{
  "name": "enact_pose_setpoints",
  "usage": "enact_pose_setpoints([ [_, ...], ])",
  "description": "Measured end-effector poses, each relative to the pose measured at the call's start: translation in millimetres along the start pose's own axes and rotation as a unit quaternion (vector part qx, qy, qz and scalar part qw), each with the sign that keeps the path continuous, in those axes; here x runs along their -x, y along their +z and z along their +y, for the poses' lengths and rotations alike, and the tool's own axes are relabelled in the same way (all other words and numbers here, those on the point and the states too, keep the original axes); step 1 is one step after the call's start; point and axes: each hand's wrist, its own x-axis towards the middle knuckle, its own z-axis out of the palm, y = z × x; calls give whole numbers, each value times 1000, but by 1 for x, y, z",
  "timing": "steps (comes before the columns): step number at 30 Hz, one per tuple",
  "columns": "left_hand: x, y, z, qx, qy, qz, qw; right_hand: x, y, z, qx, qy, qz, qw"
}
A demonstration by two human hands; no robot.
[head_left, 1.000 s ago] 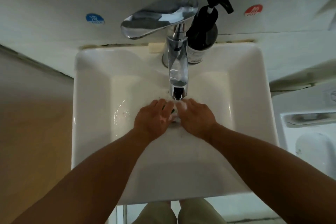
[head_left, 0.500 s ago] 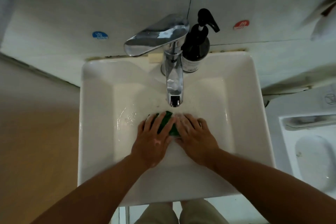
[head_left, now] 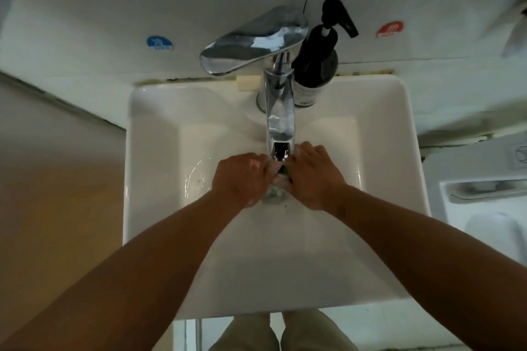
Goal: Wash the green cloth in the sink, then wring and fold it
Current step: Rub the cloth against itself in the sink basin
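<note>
Both my hands are side by side in the white sink, just under the chrome tap spout. My left hand and my right hand have their fingers curled over the green cloth. Only a thin dark-green sliver of the cloth shows in the gap between the hands; the rest is hidden under them. Water runs from the spout onto the cloth and fingers and ripples on the basin floor around the drain.
The tap lever sticks out to the left above the spout. A black pump bottle stands on the sink's back rim right of the tap, and a small soap bar left of it. Another white fixture is at the right.
Half a second ago the hands lay lower in the basin with more of the green cloth showing between them; now they have slid up under the spout and cover the cloth almost fully.
</note>
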Motion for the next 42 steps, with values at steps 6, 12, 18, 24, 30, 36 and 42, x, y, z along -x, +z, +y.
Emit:
enact_pose_setpoints([
  [6, 50, 47, -3, 123, 28, 147, 981, 63, 34, -28, -38, 9, 51, 998],
  [12, 27, 65, 3, 32, 35, 150, 988, 25, 45, -19, -11, -16, 99, 995],
  [18, -5, 33, -8, -22, 64, 106, 992, -6, 13, -13, -22, 4, 29, 999],
  [24, 7, 10, 0, 134, -48, -13, 990, 5, 0, -7, -26, -12, 4, 1000],
  [30, 52, 42, -10, 136, 2, 145, 980, 64, 34, -22, -55, -2, 37, 998],
  [36, 44, 69, 3, 51, 39, 139, 988, 35, 47, -22, -21, -1, 56, 998],
  [42, 0, 52, -9, 7, 51, 152, 987, -1, 23, -10, -36, -9, 79, 996],
])
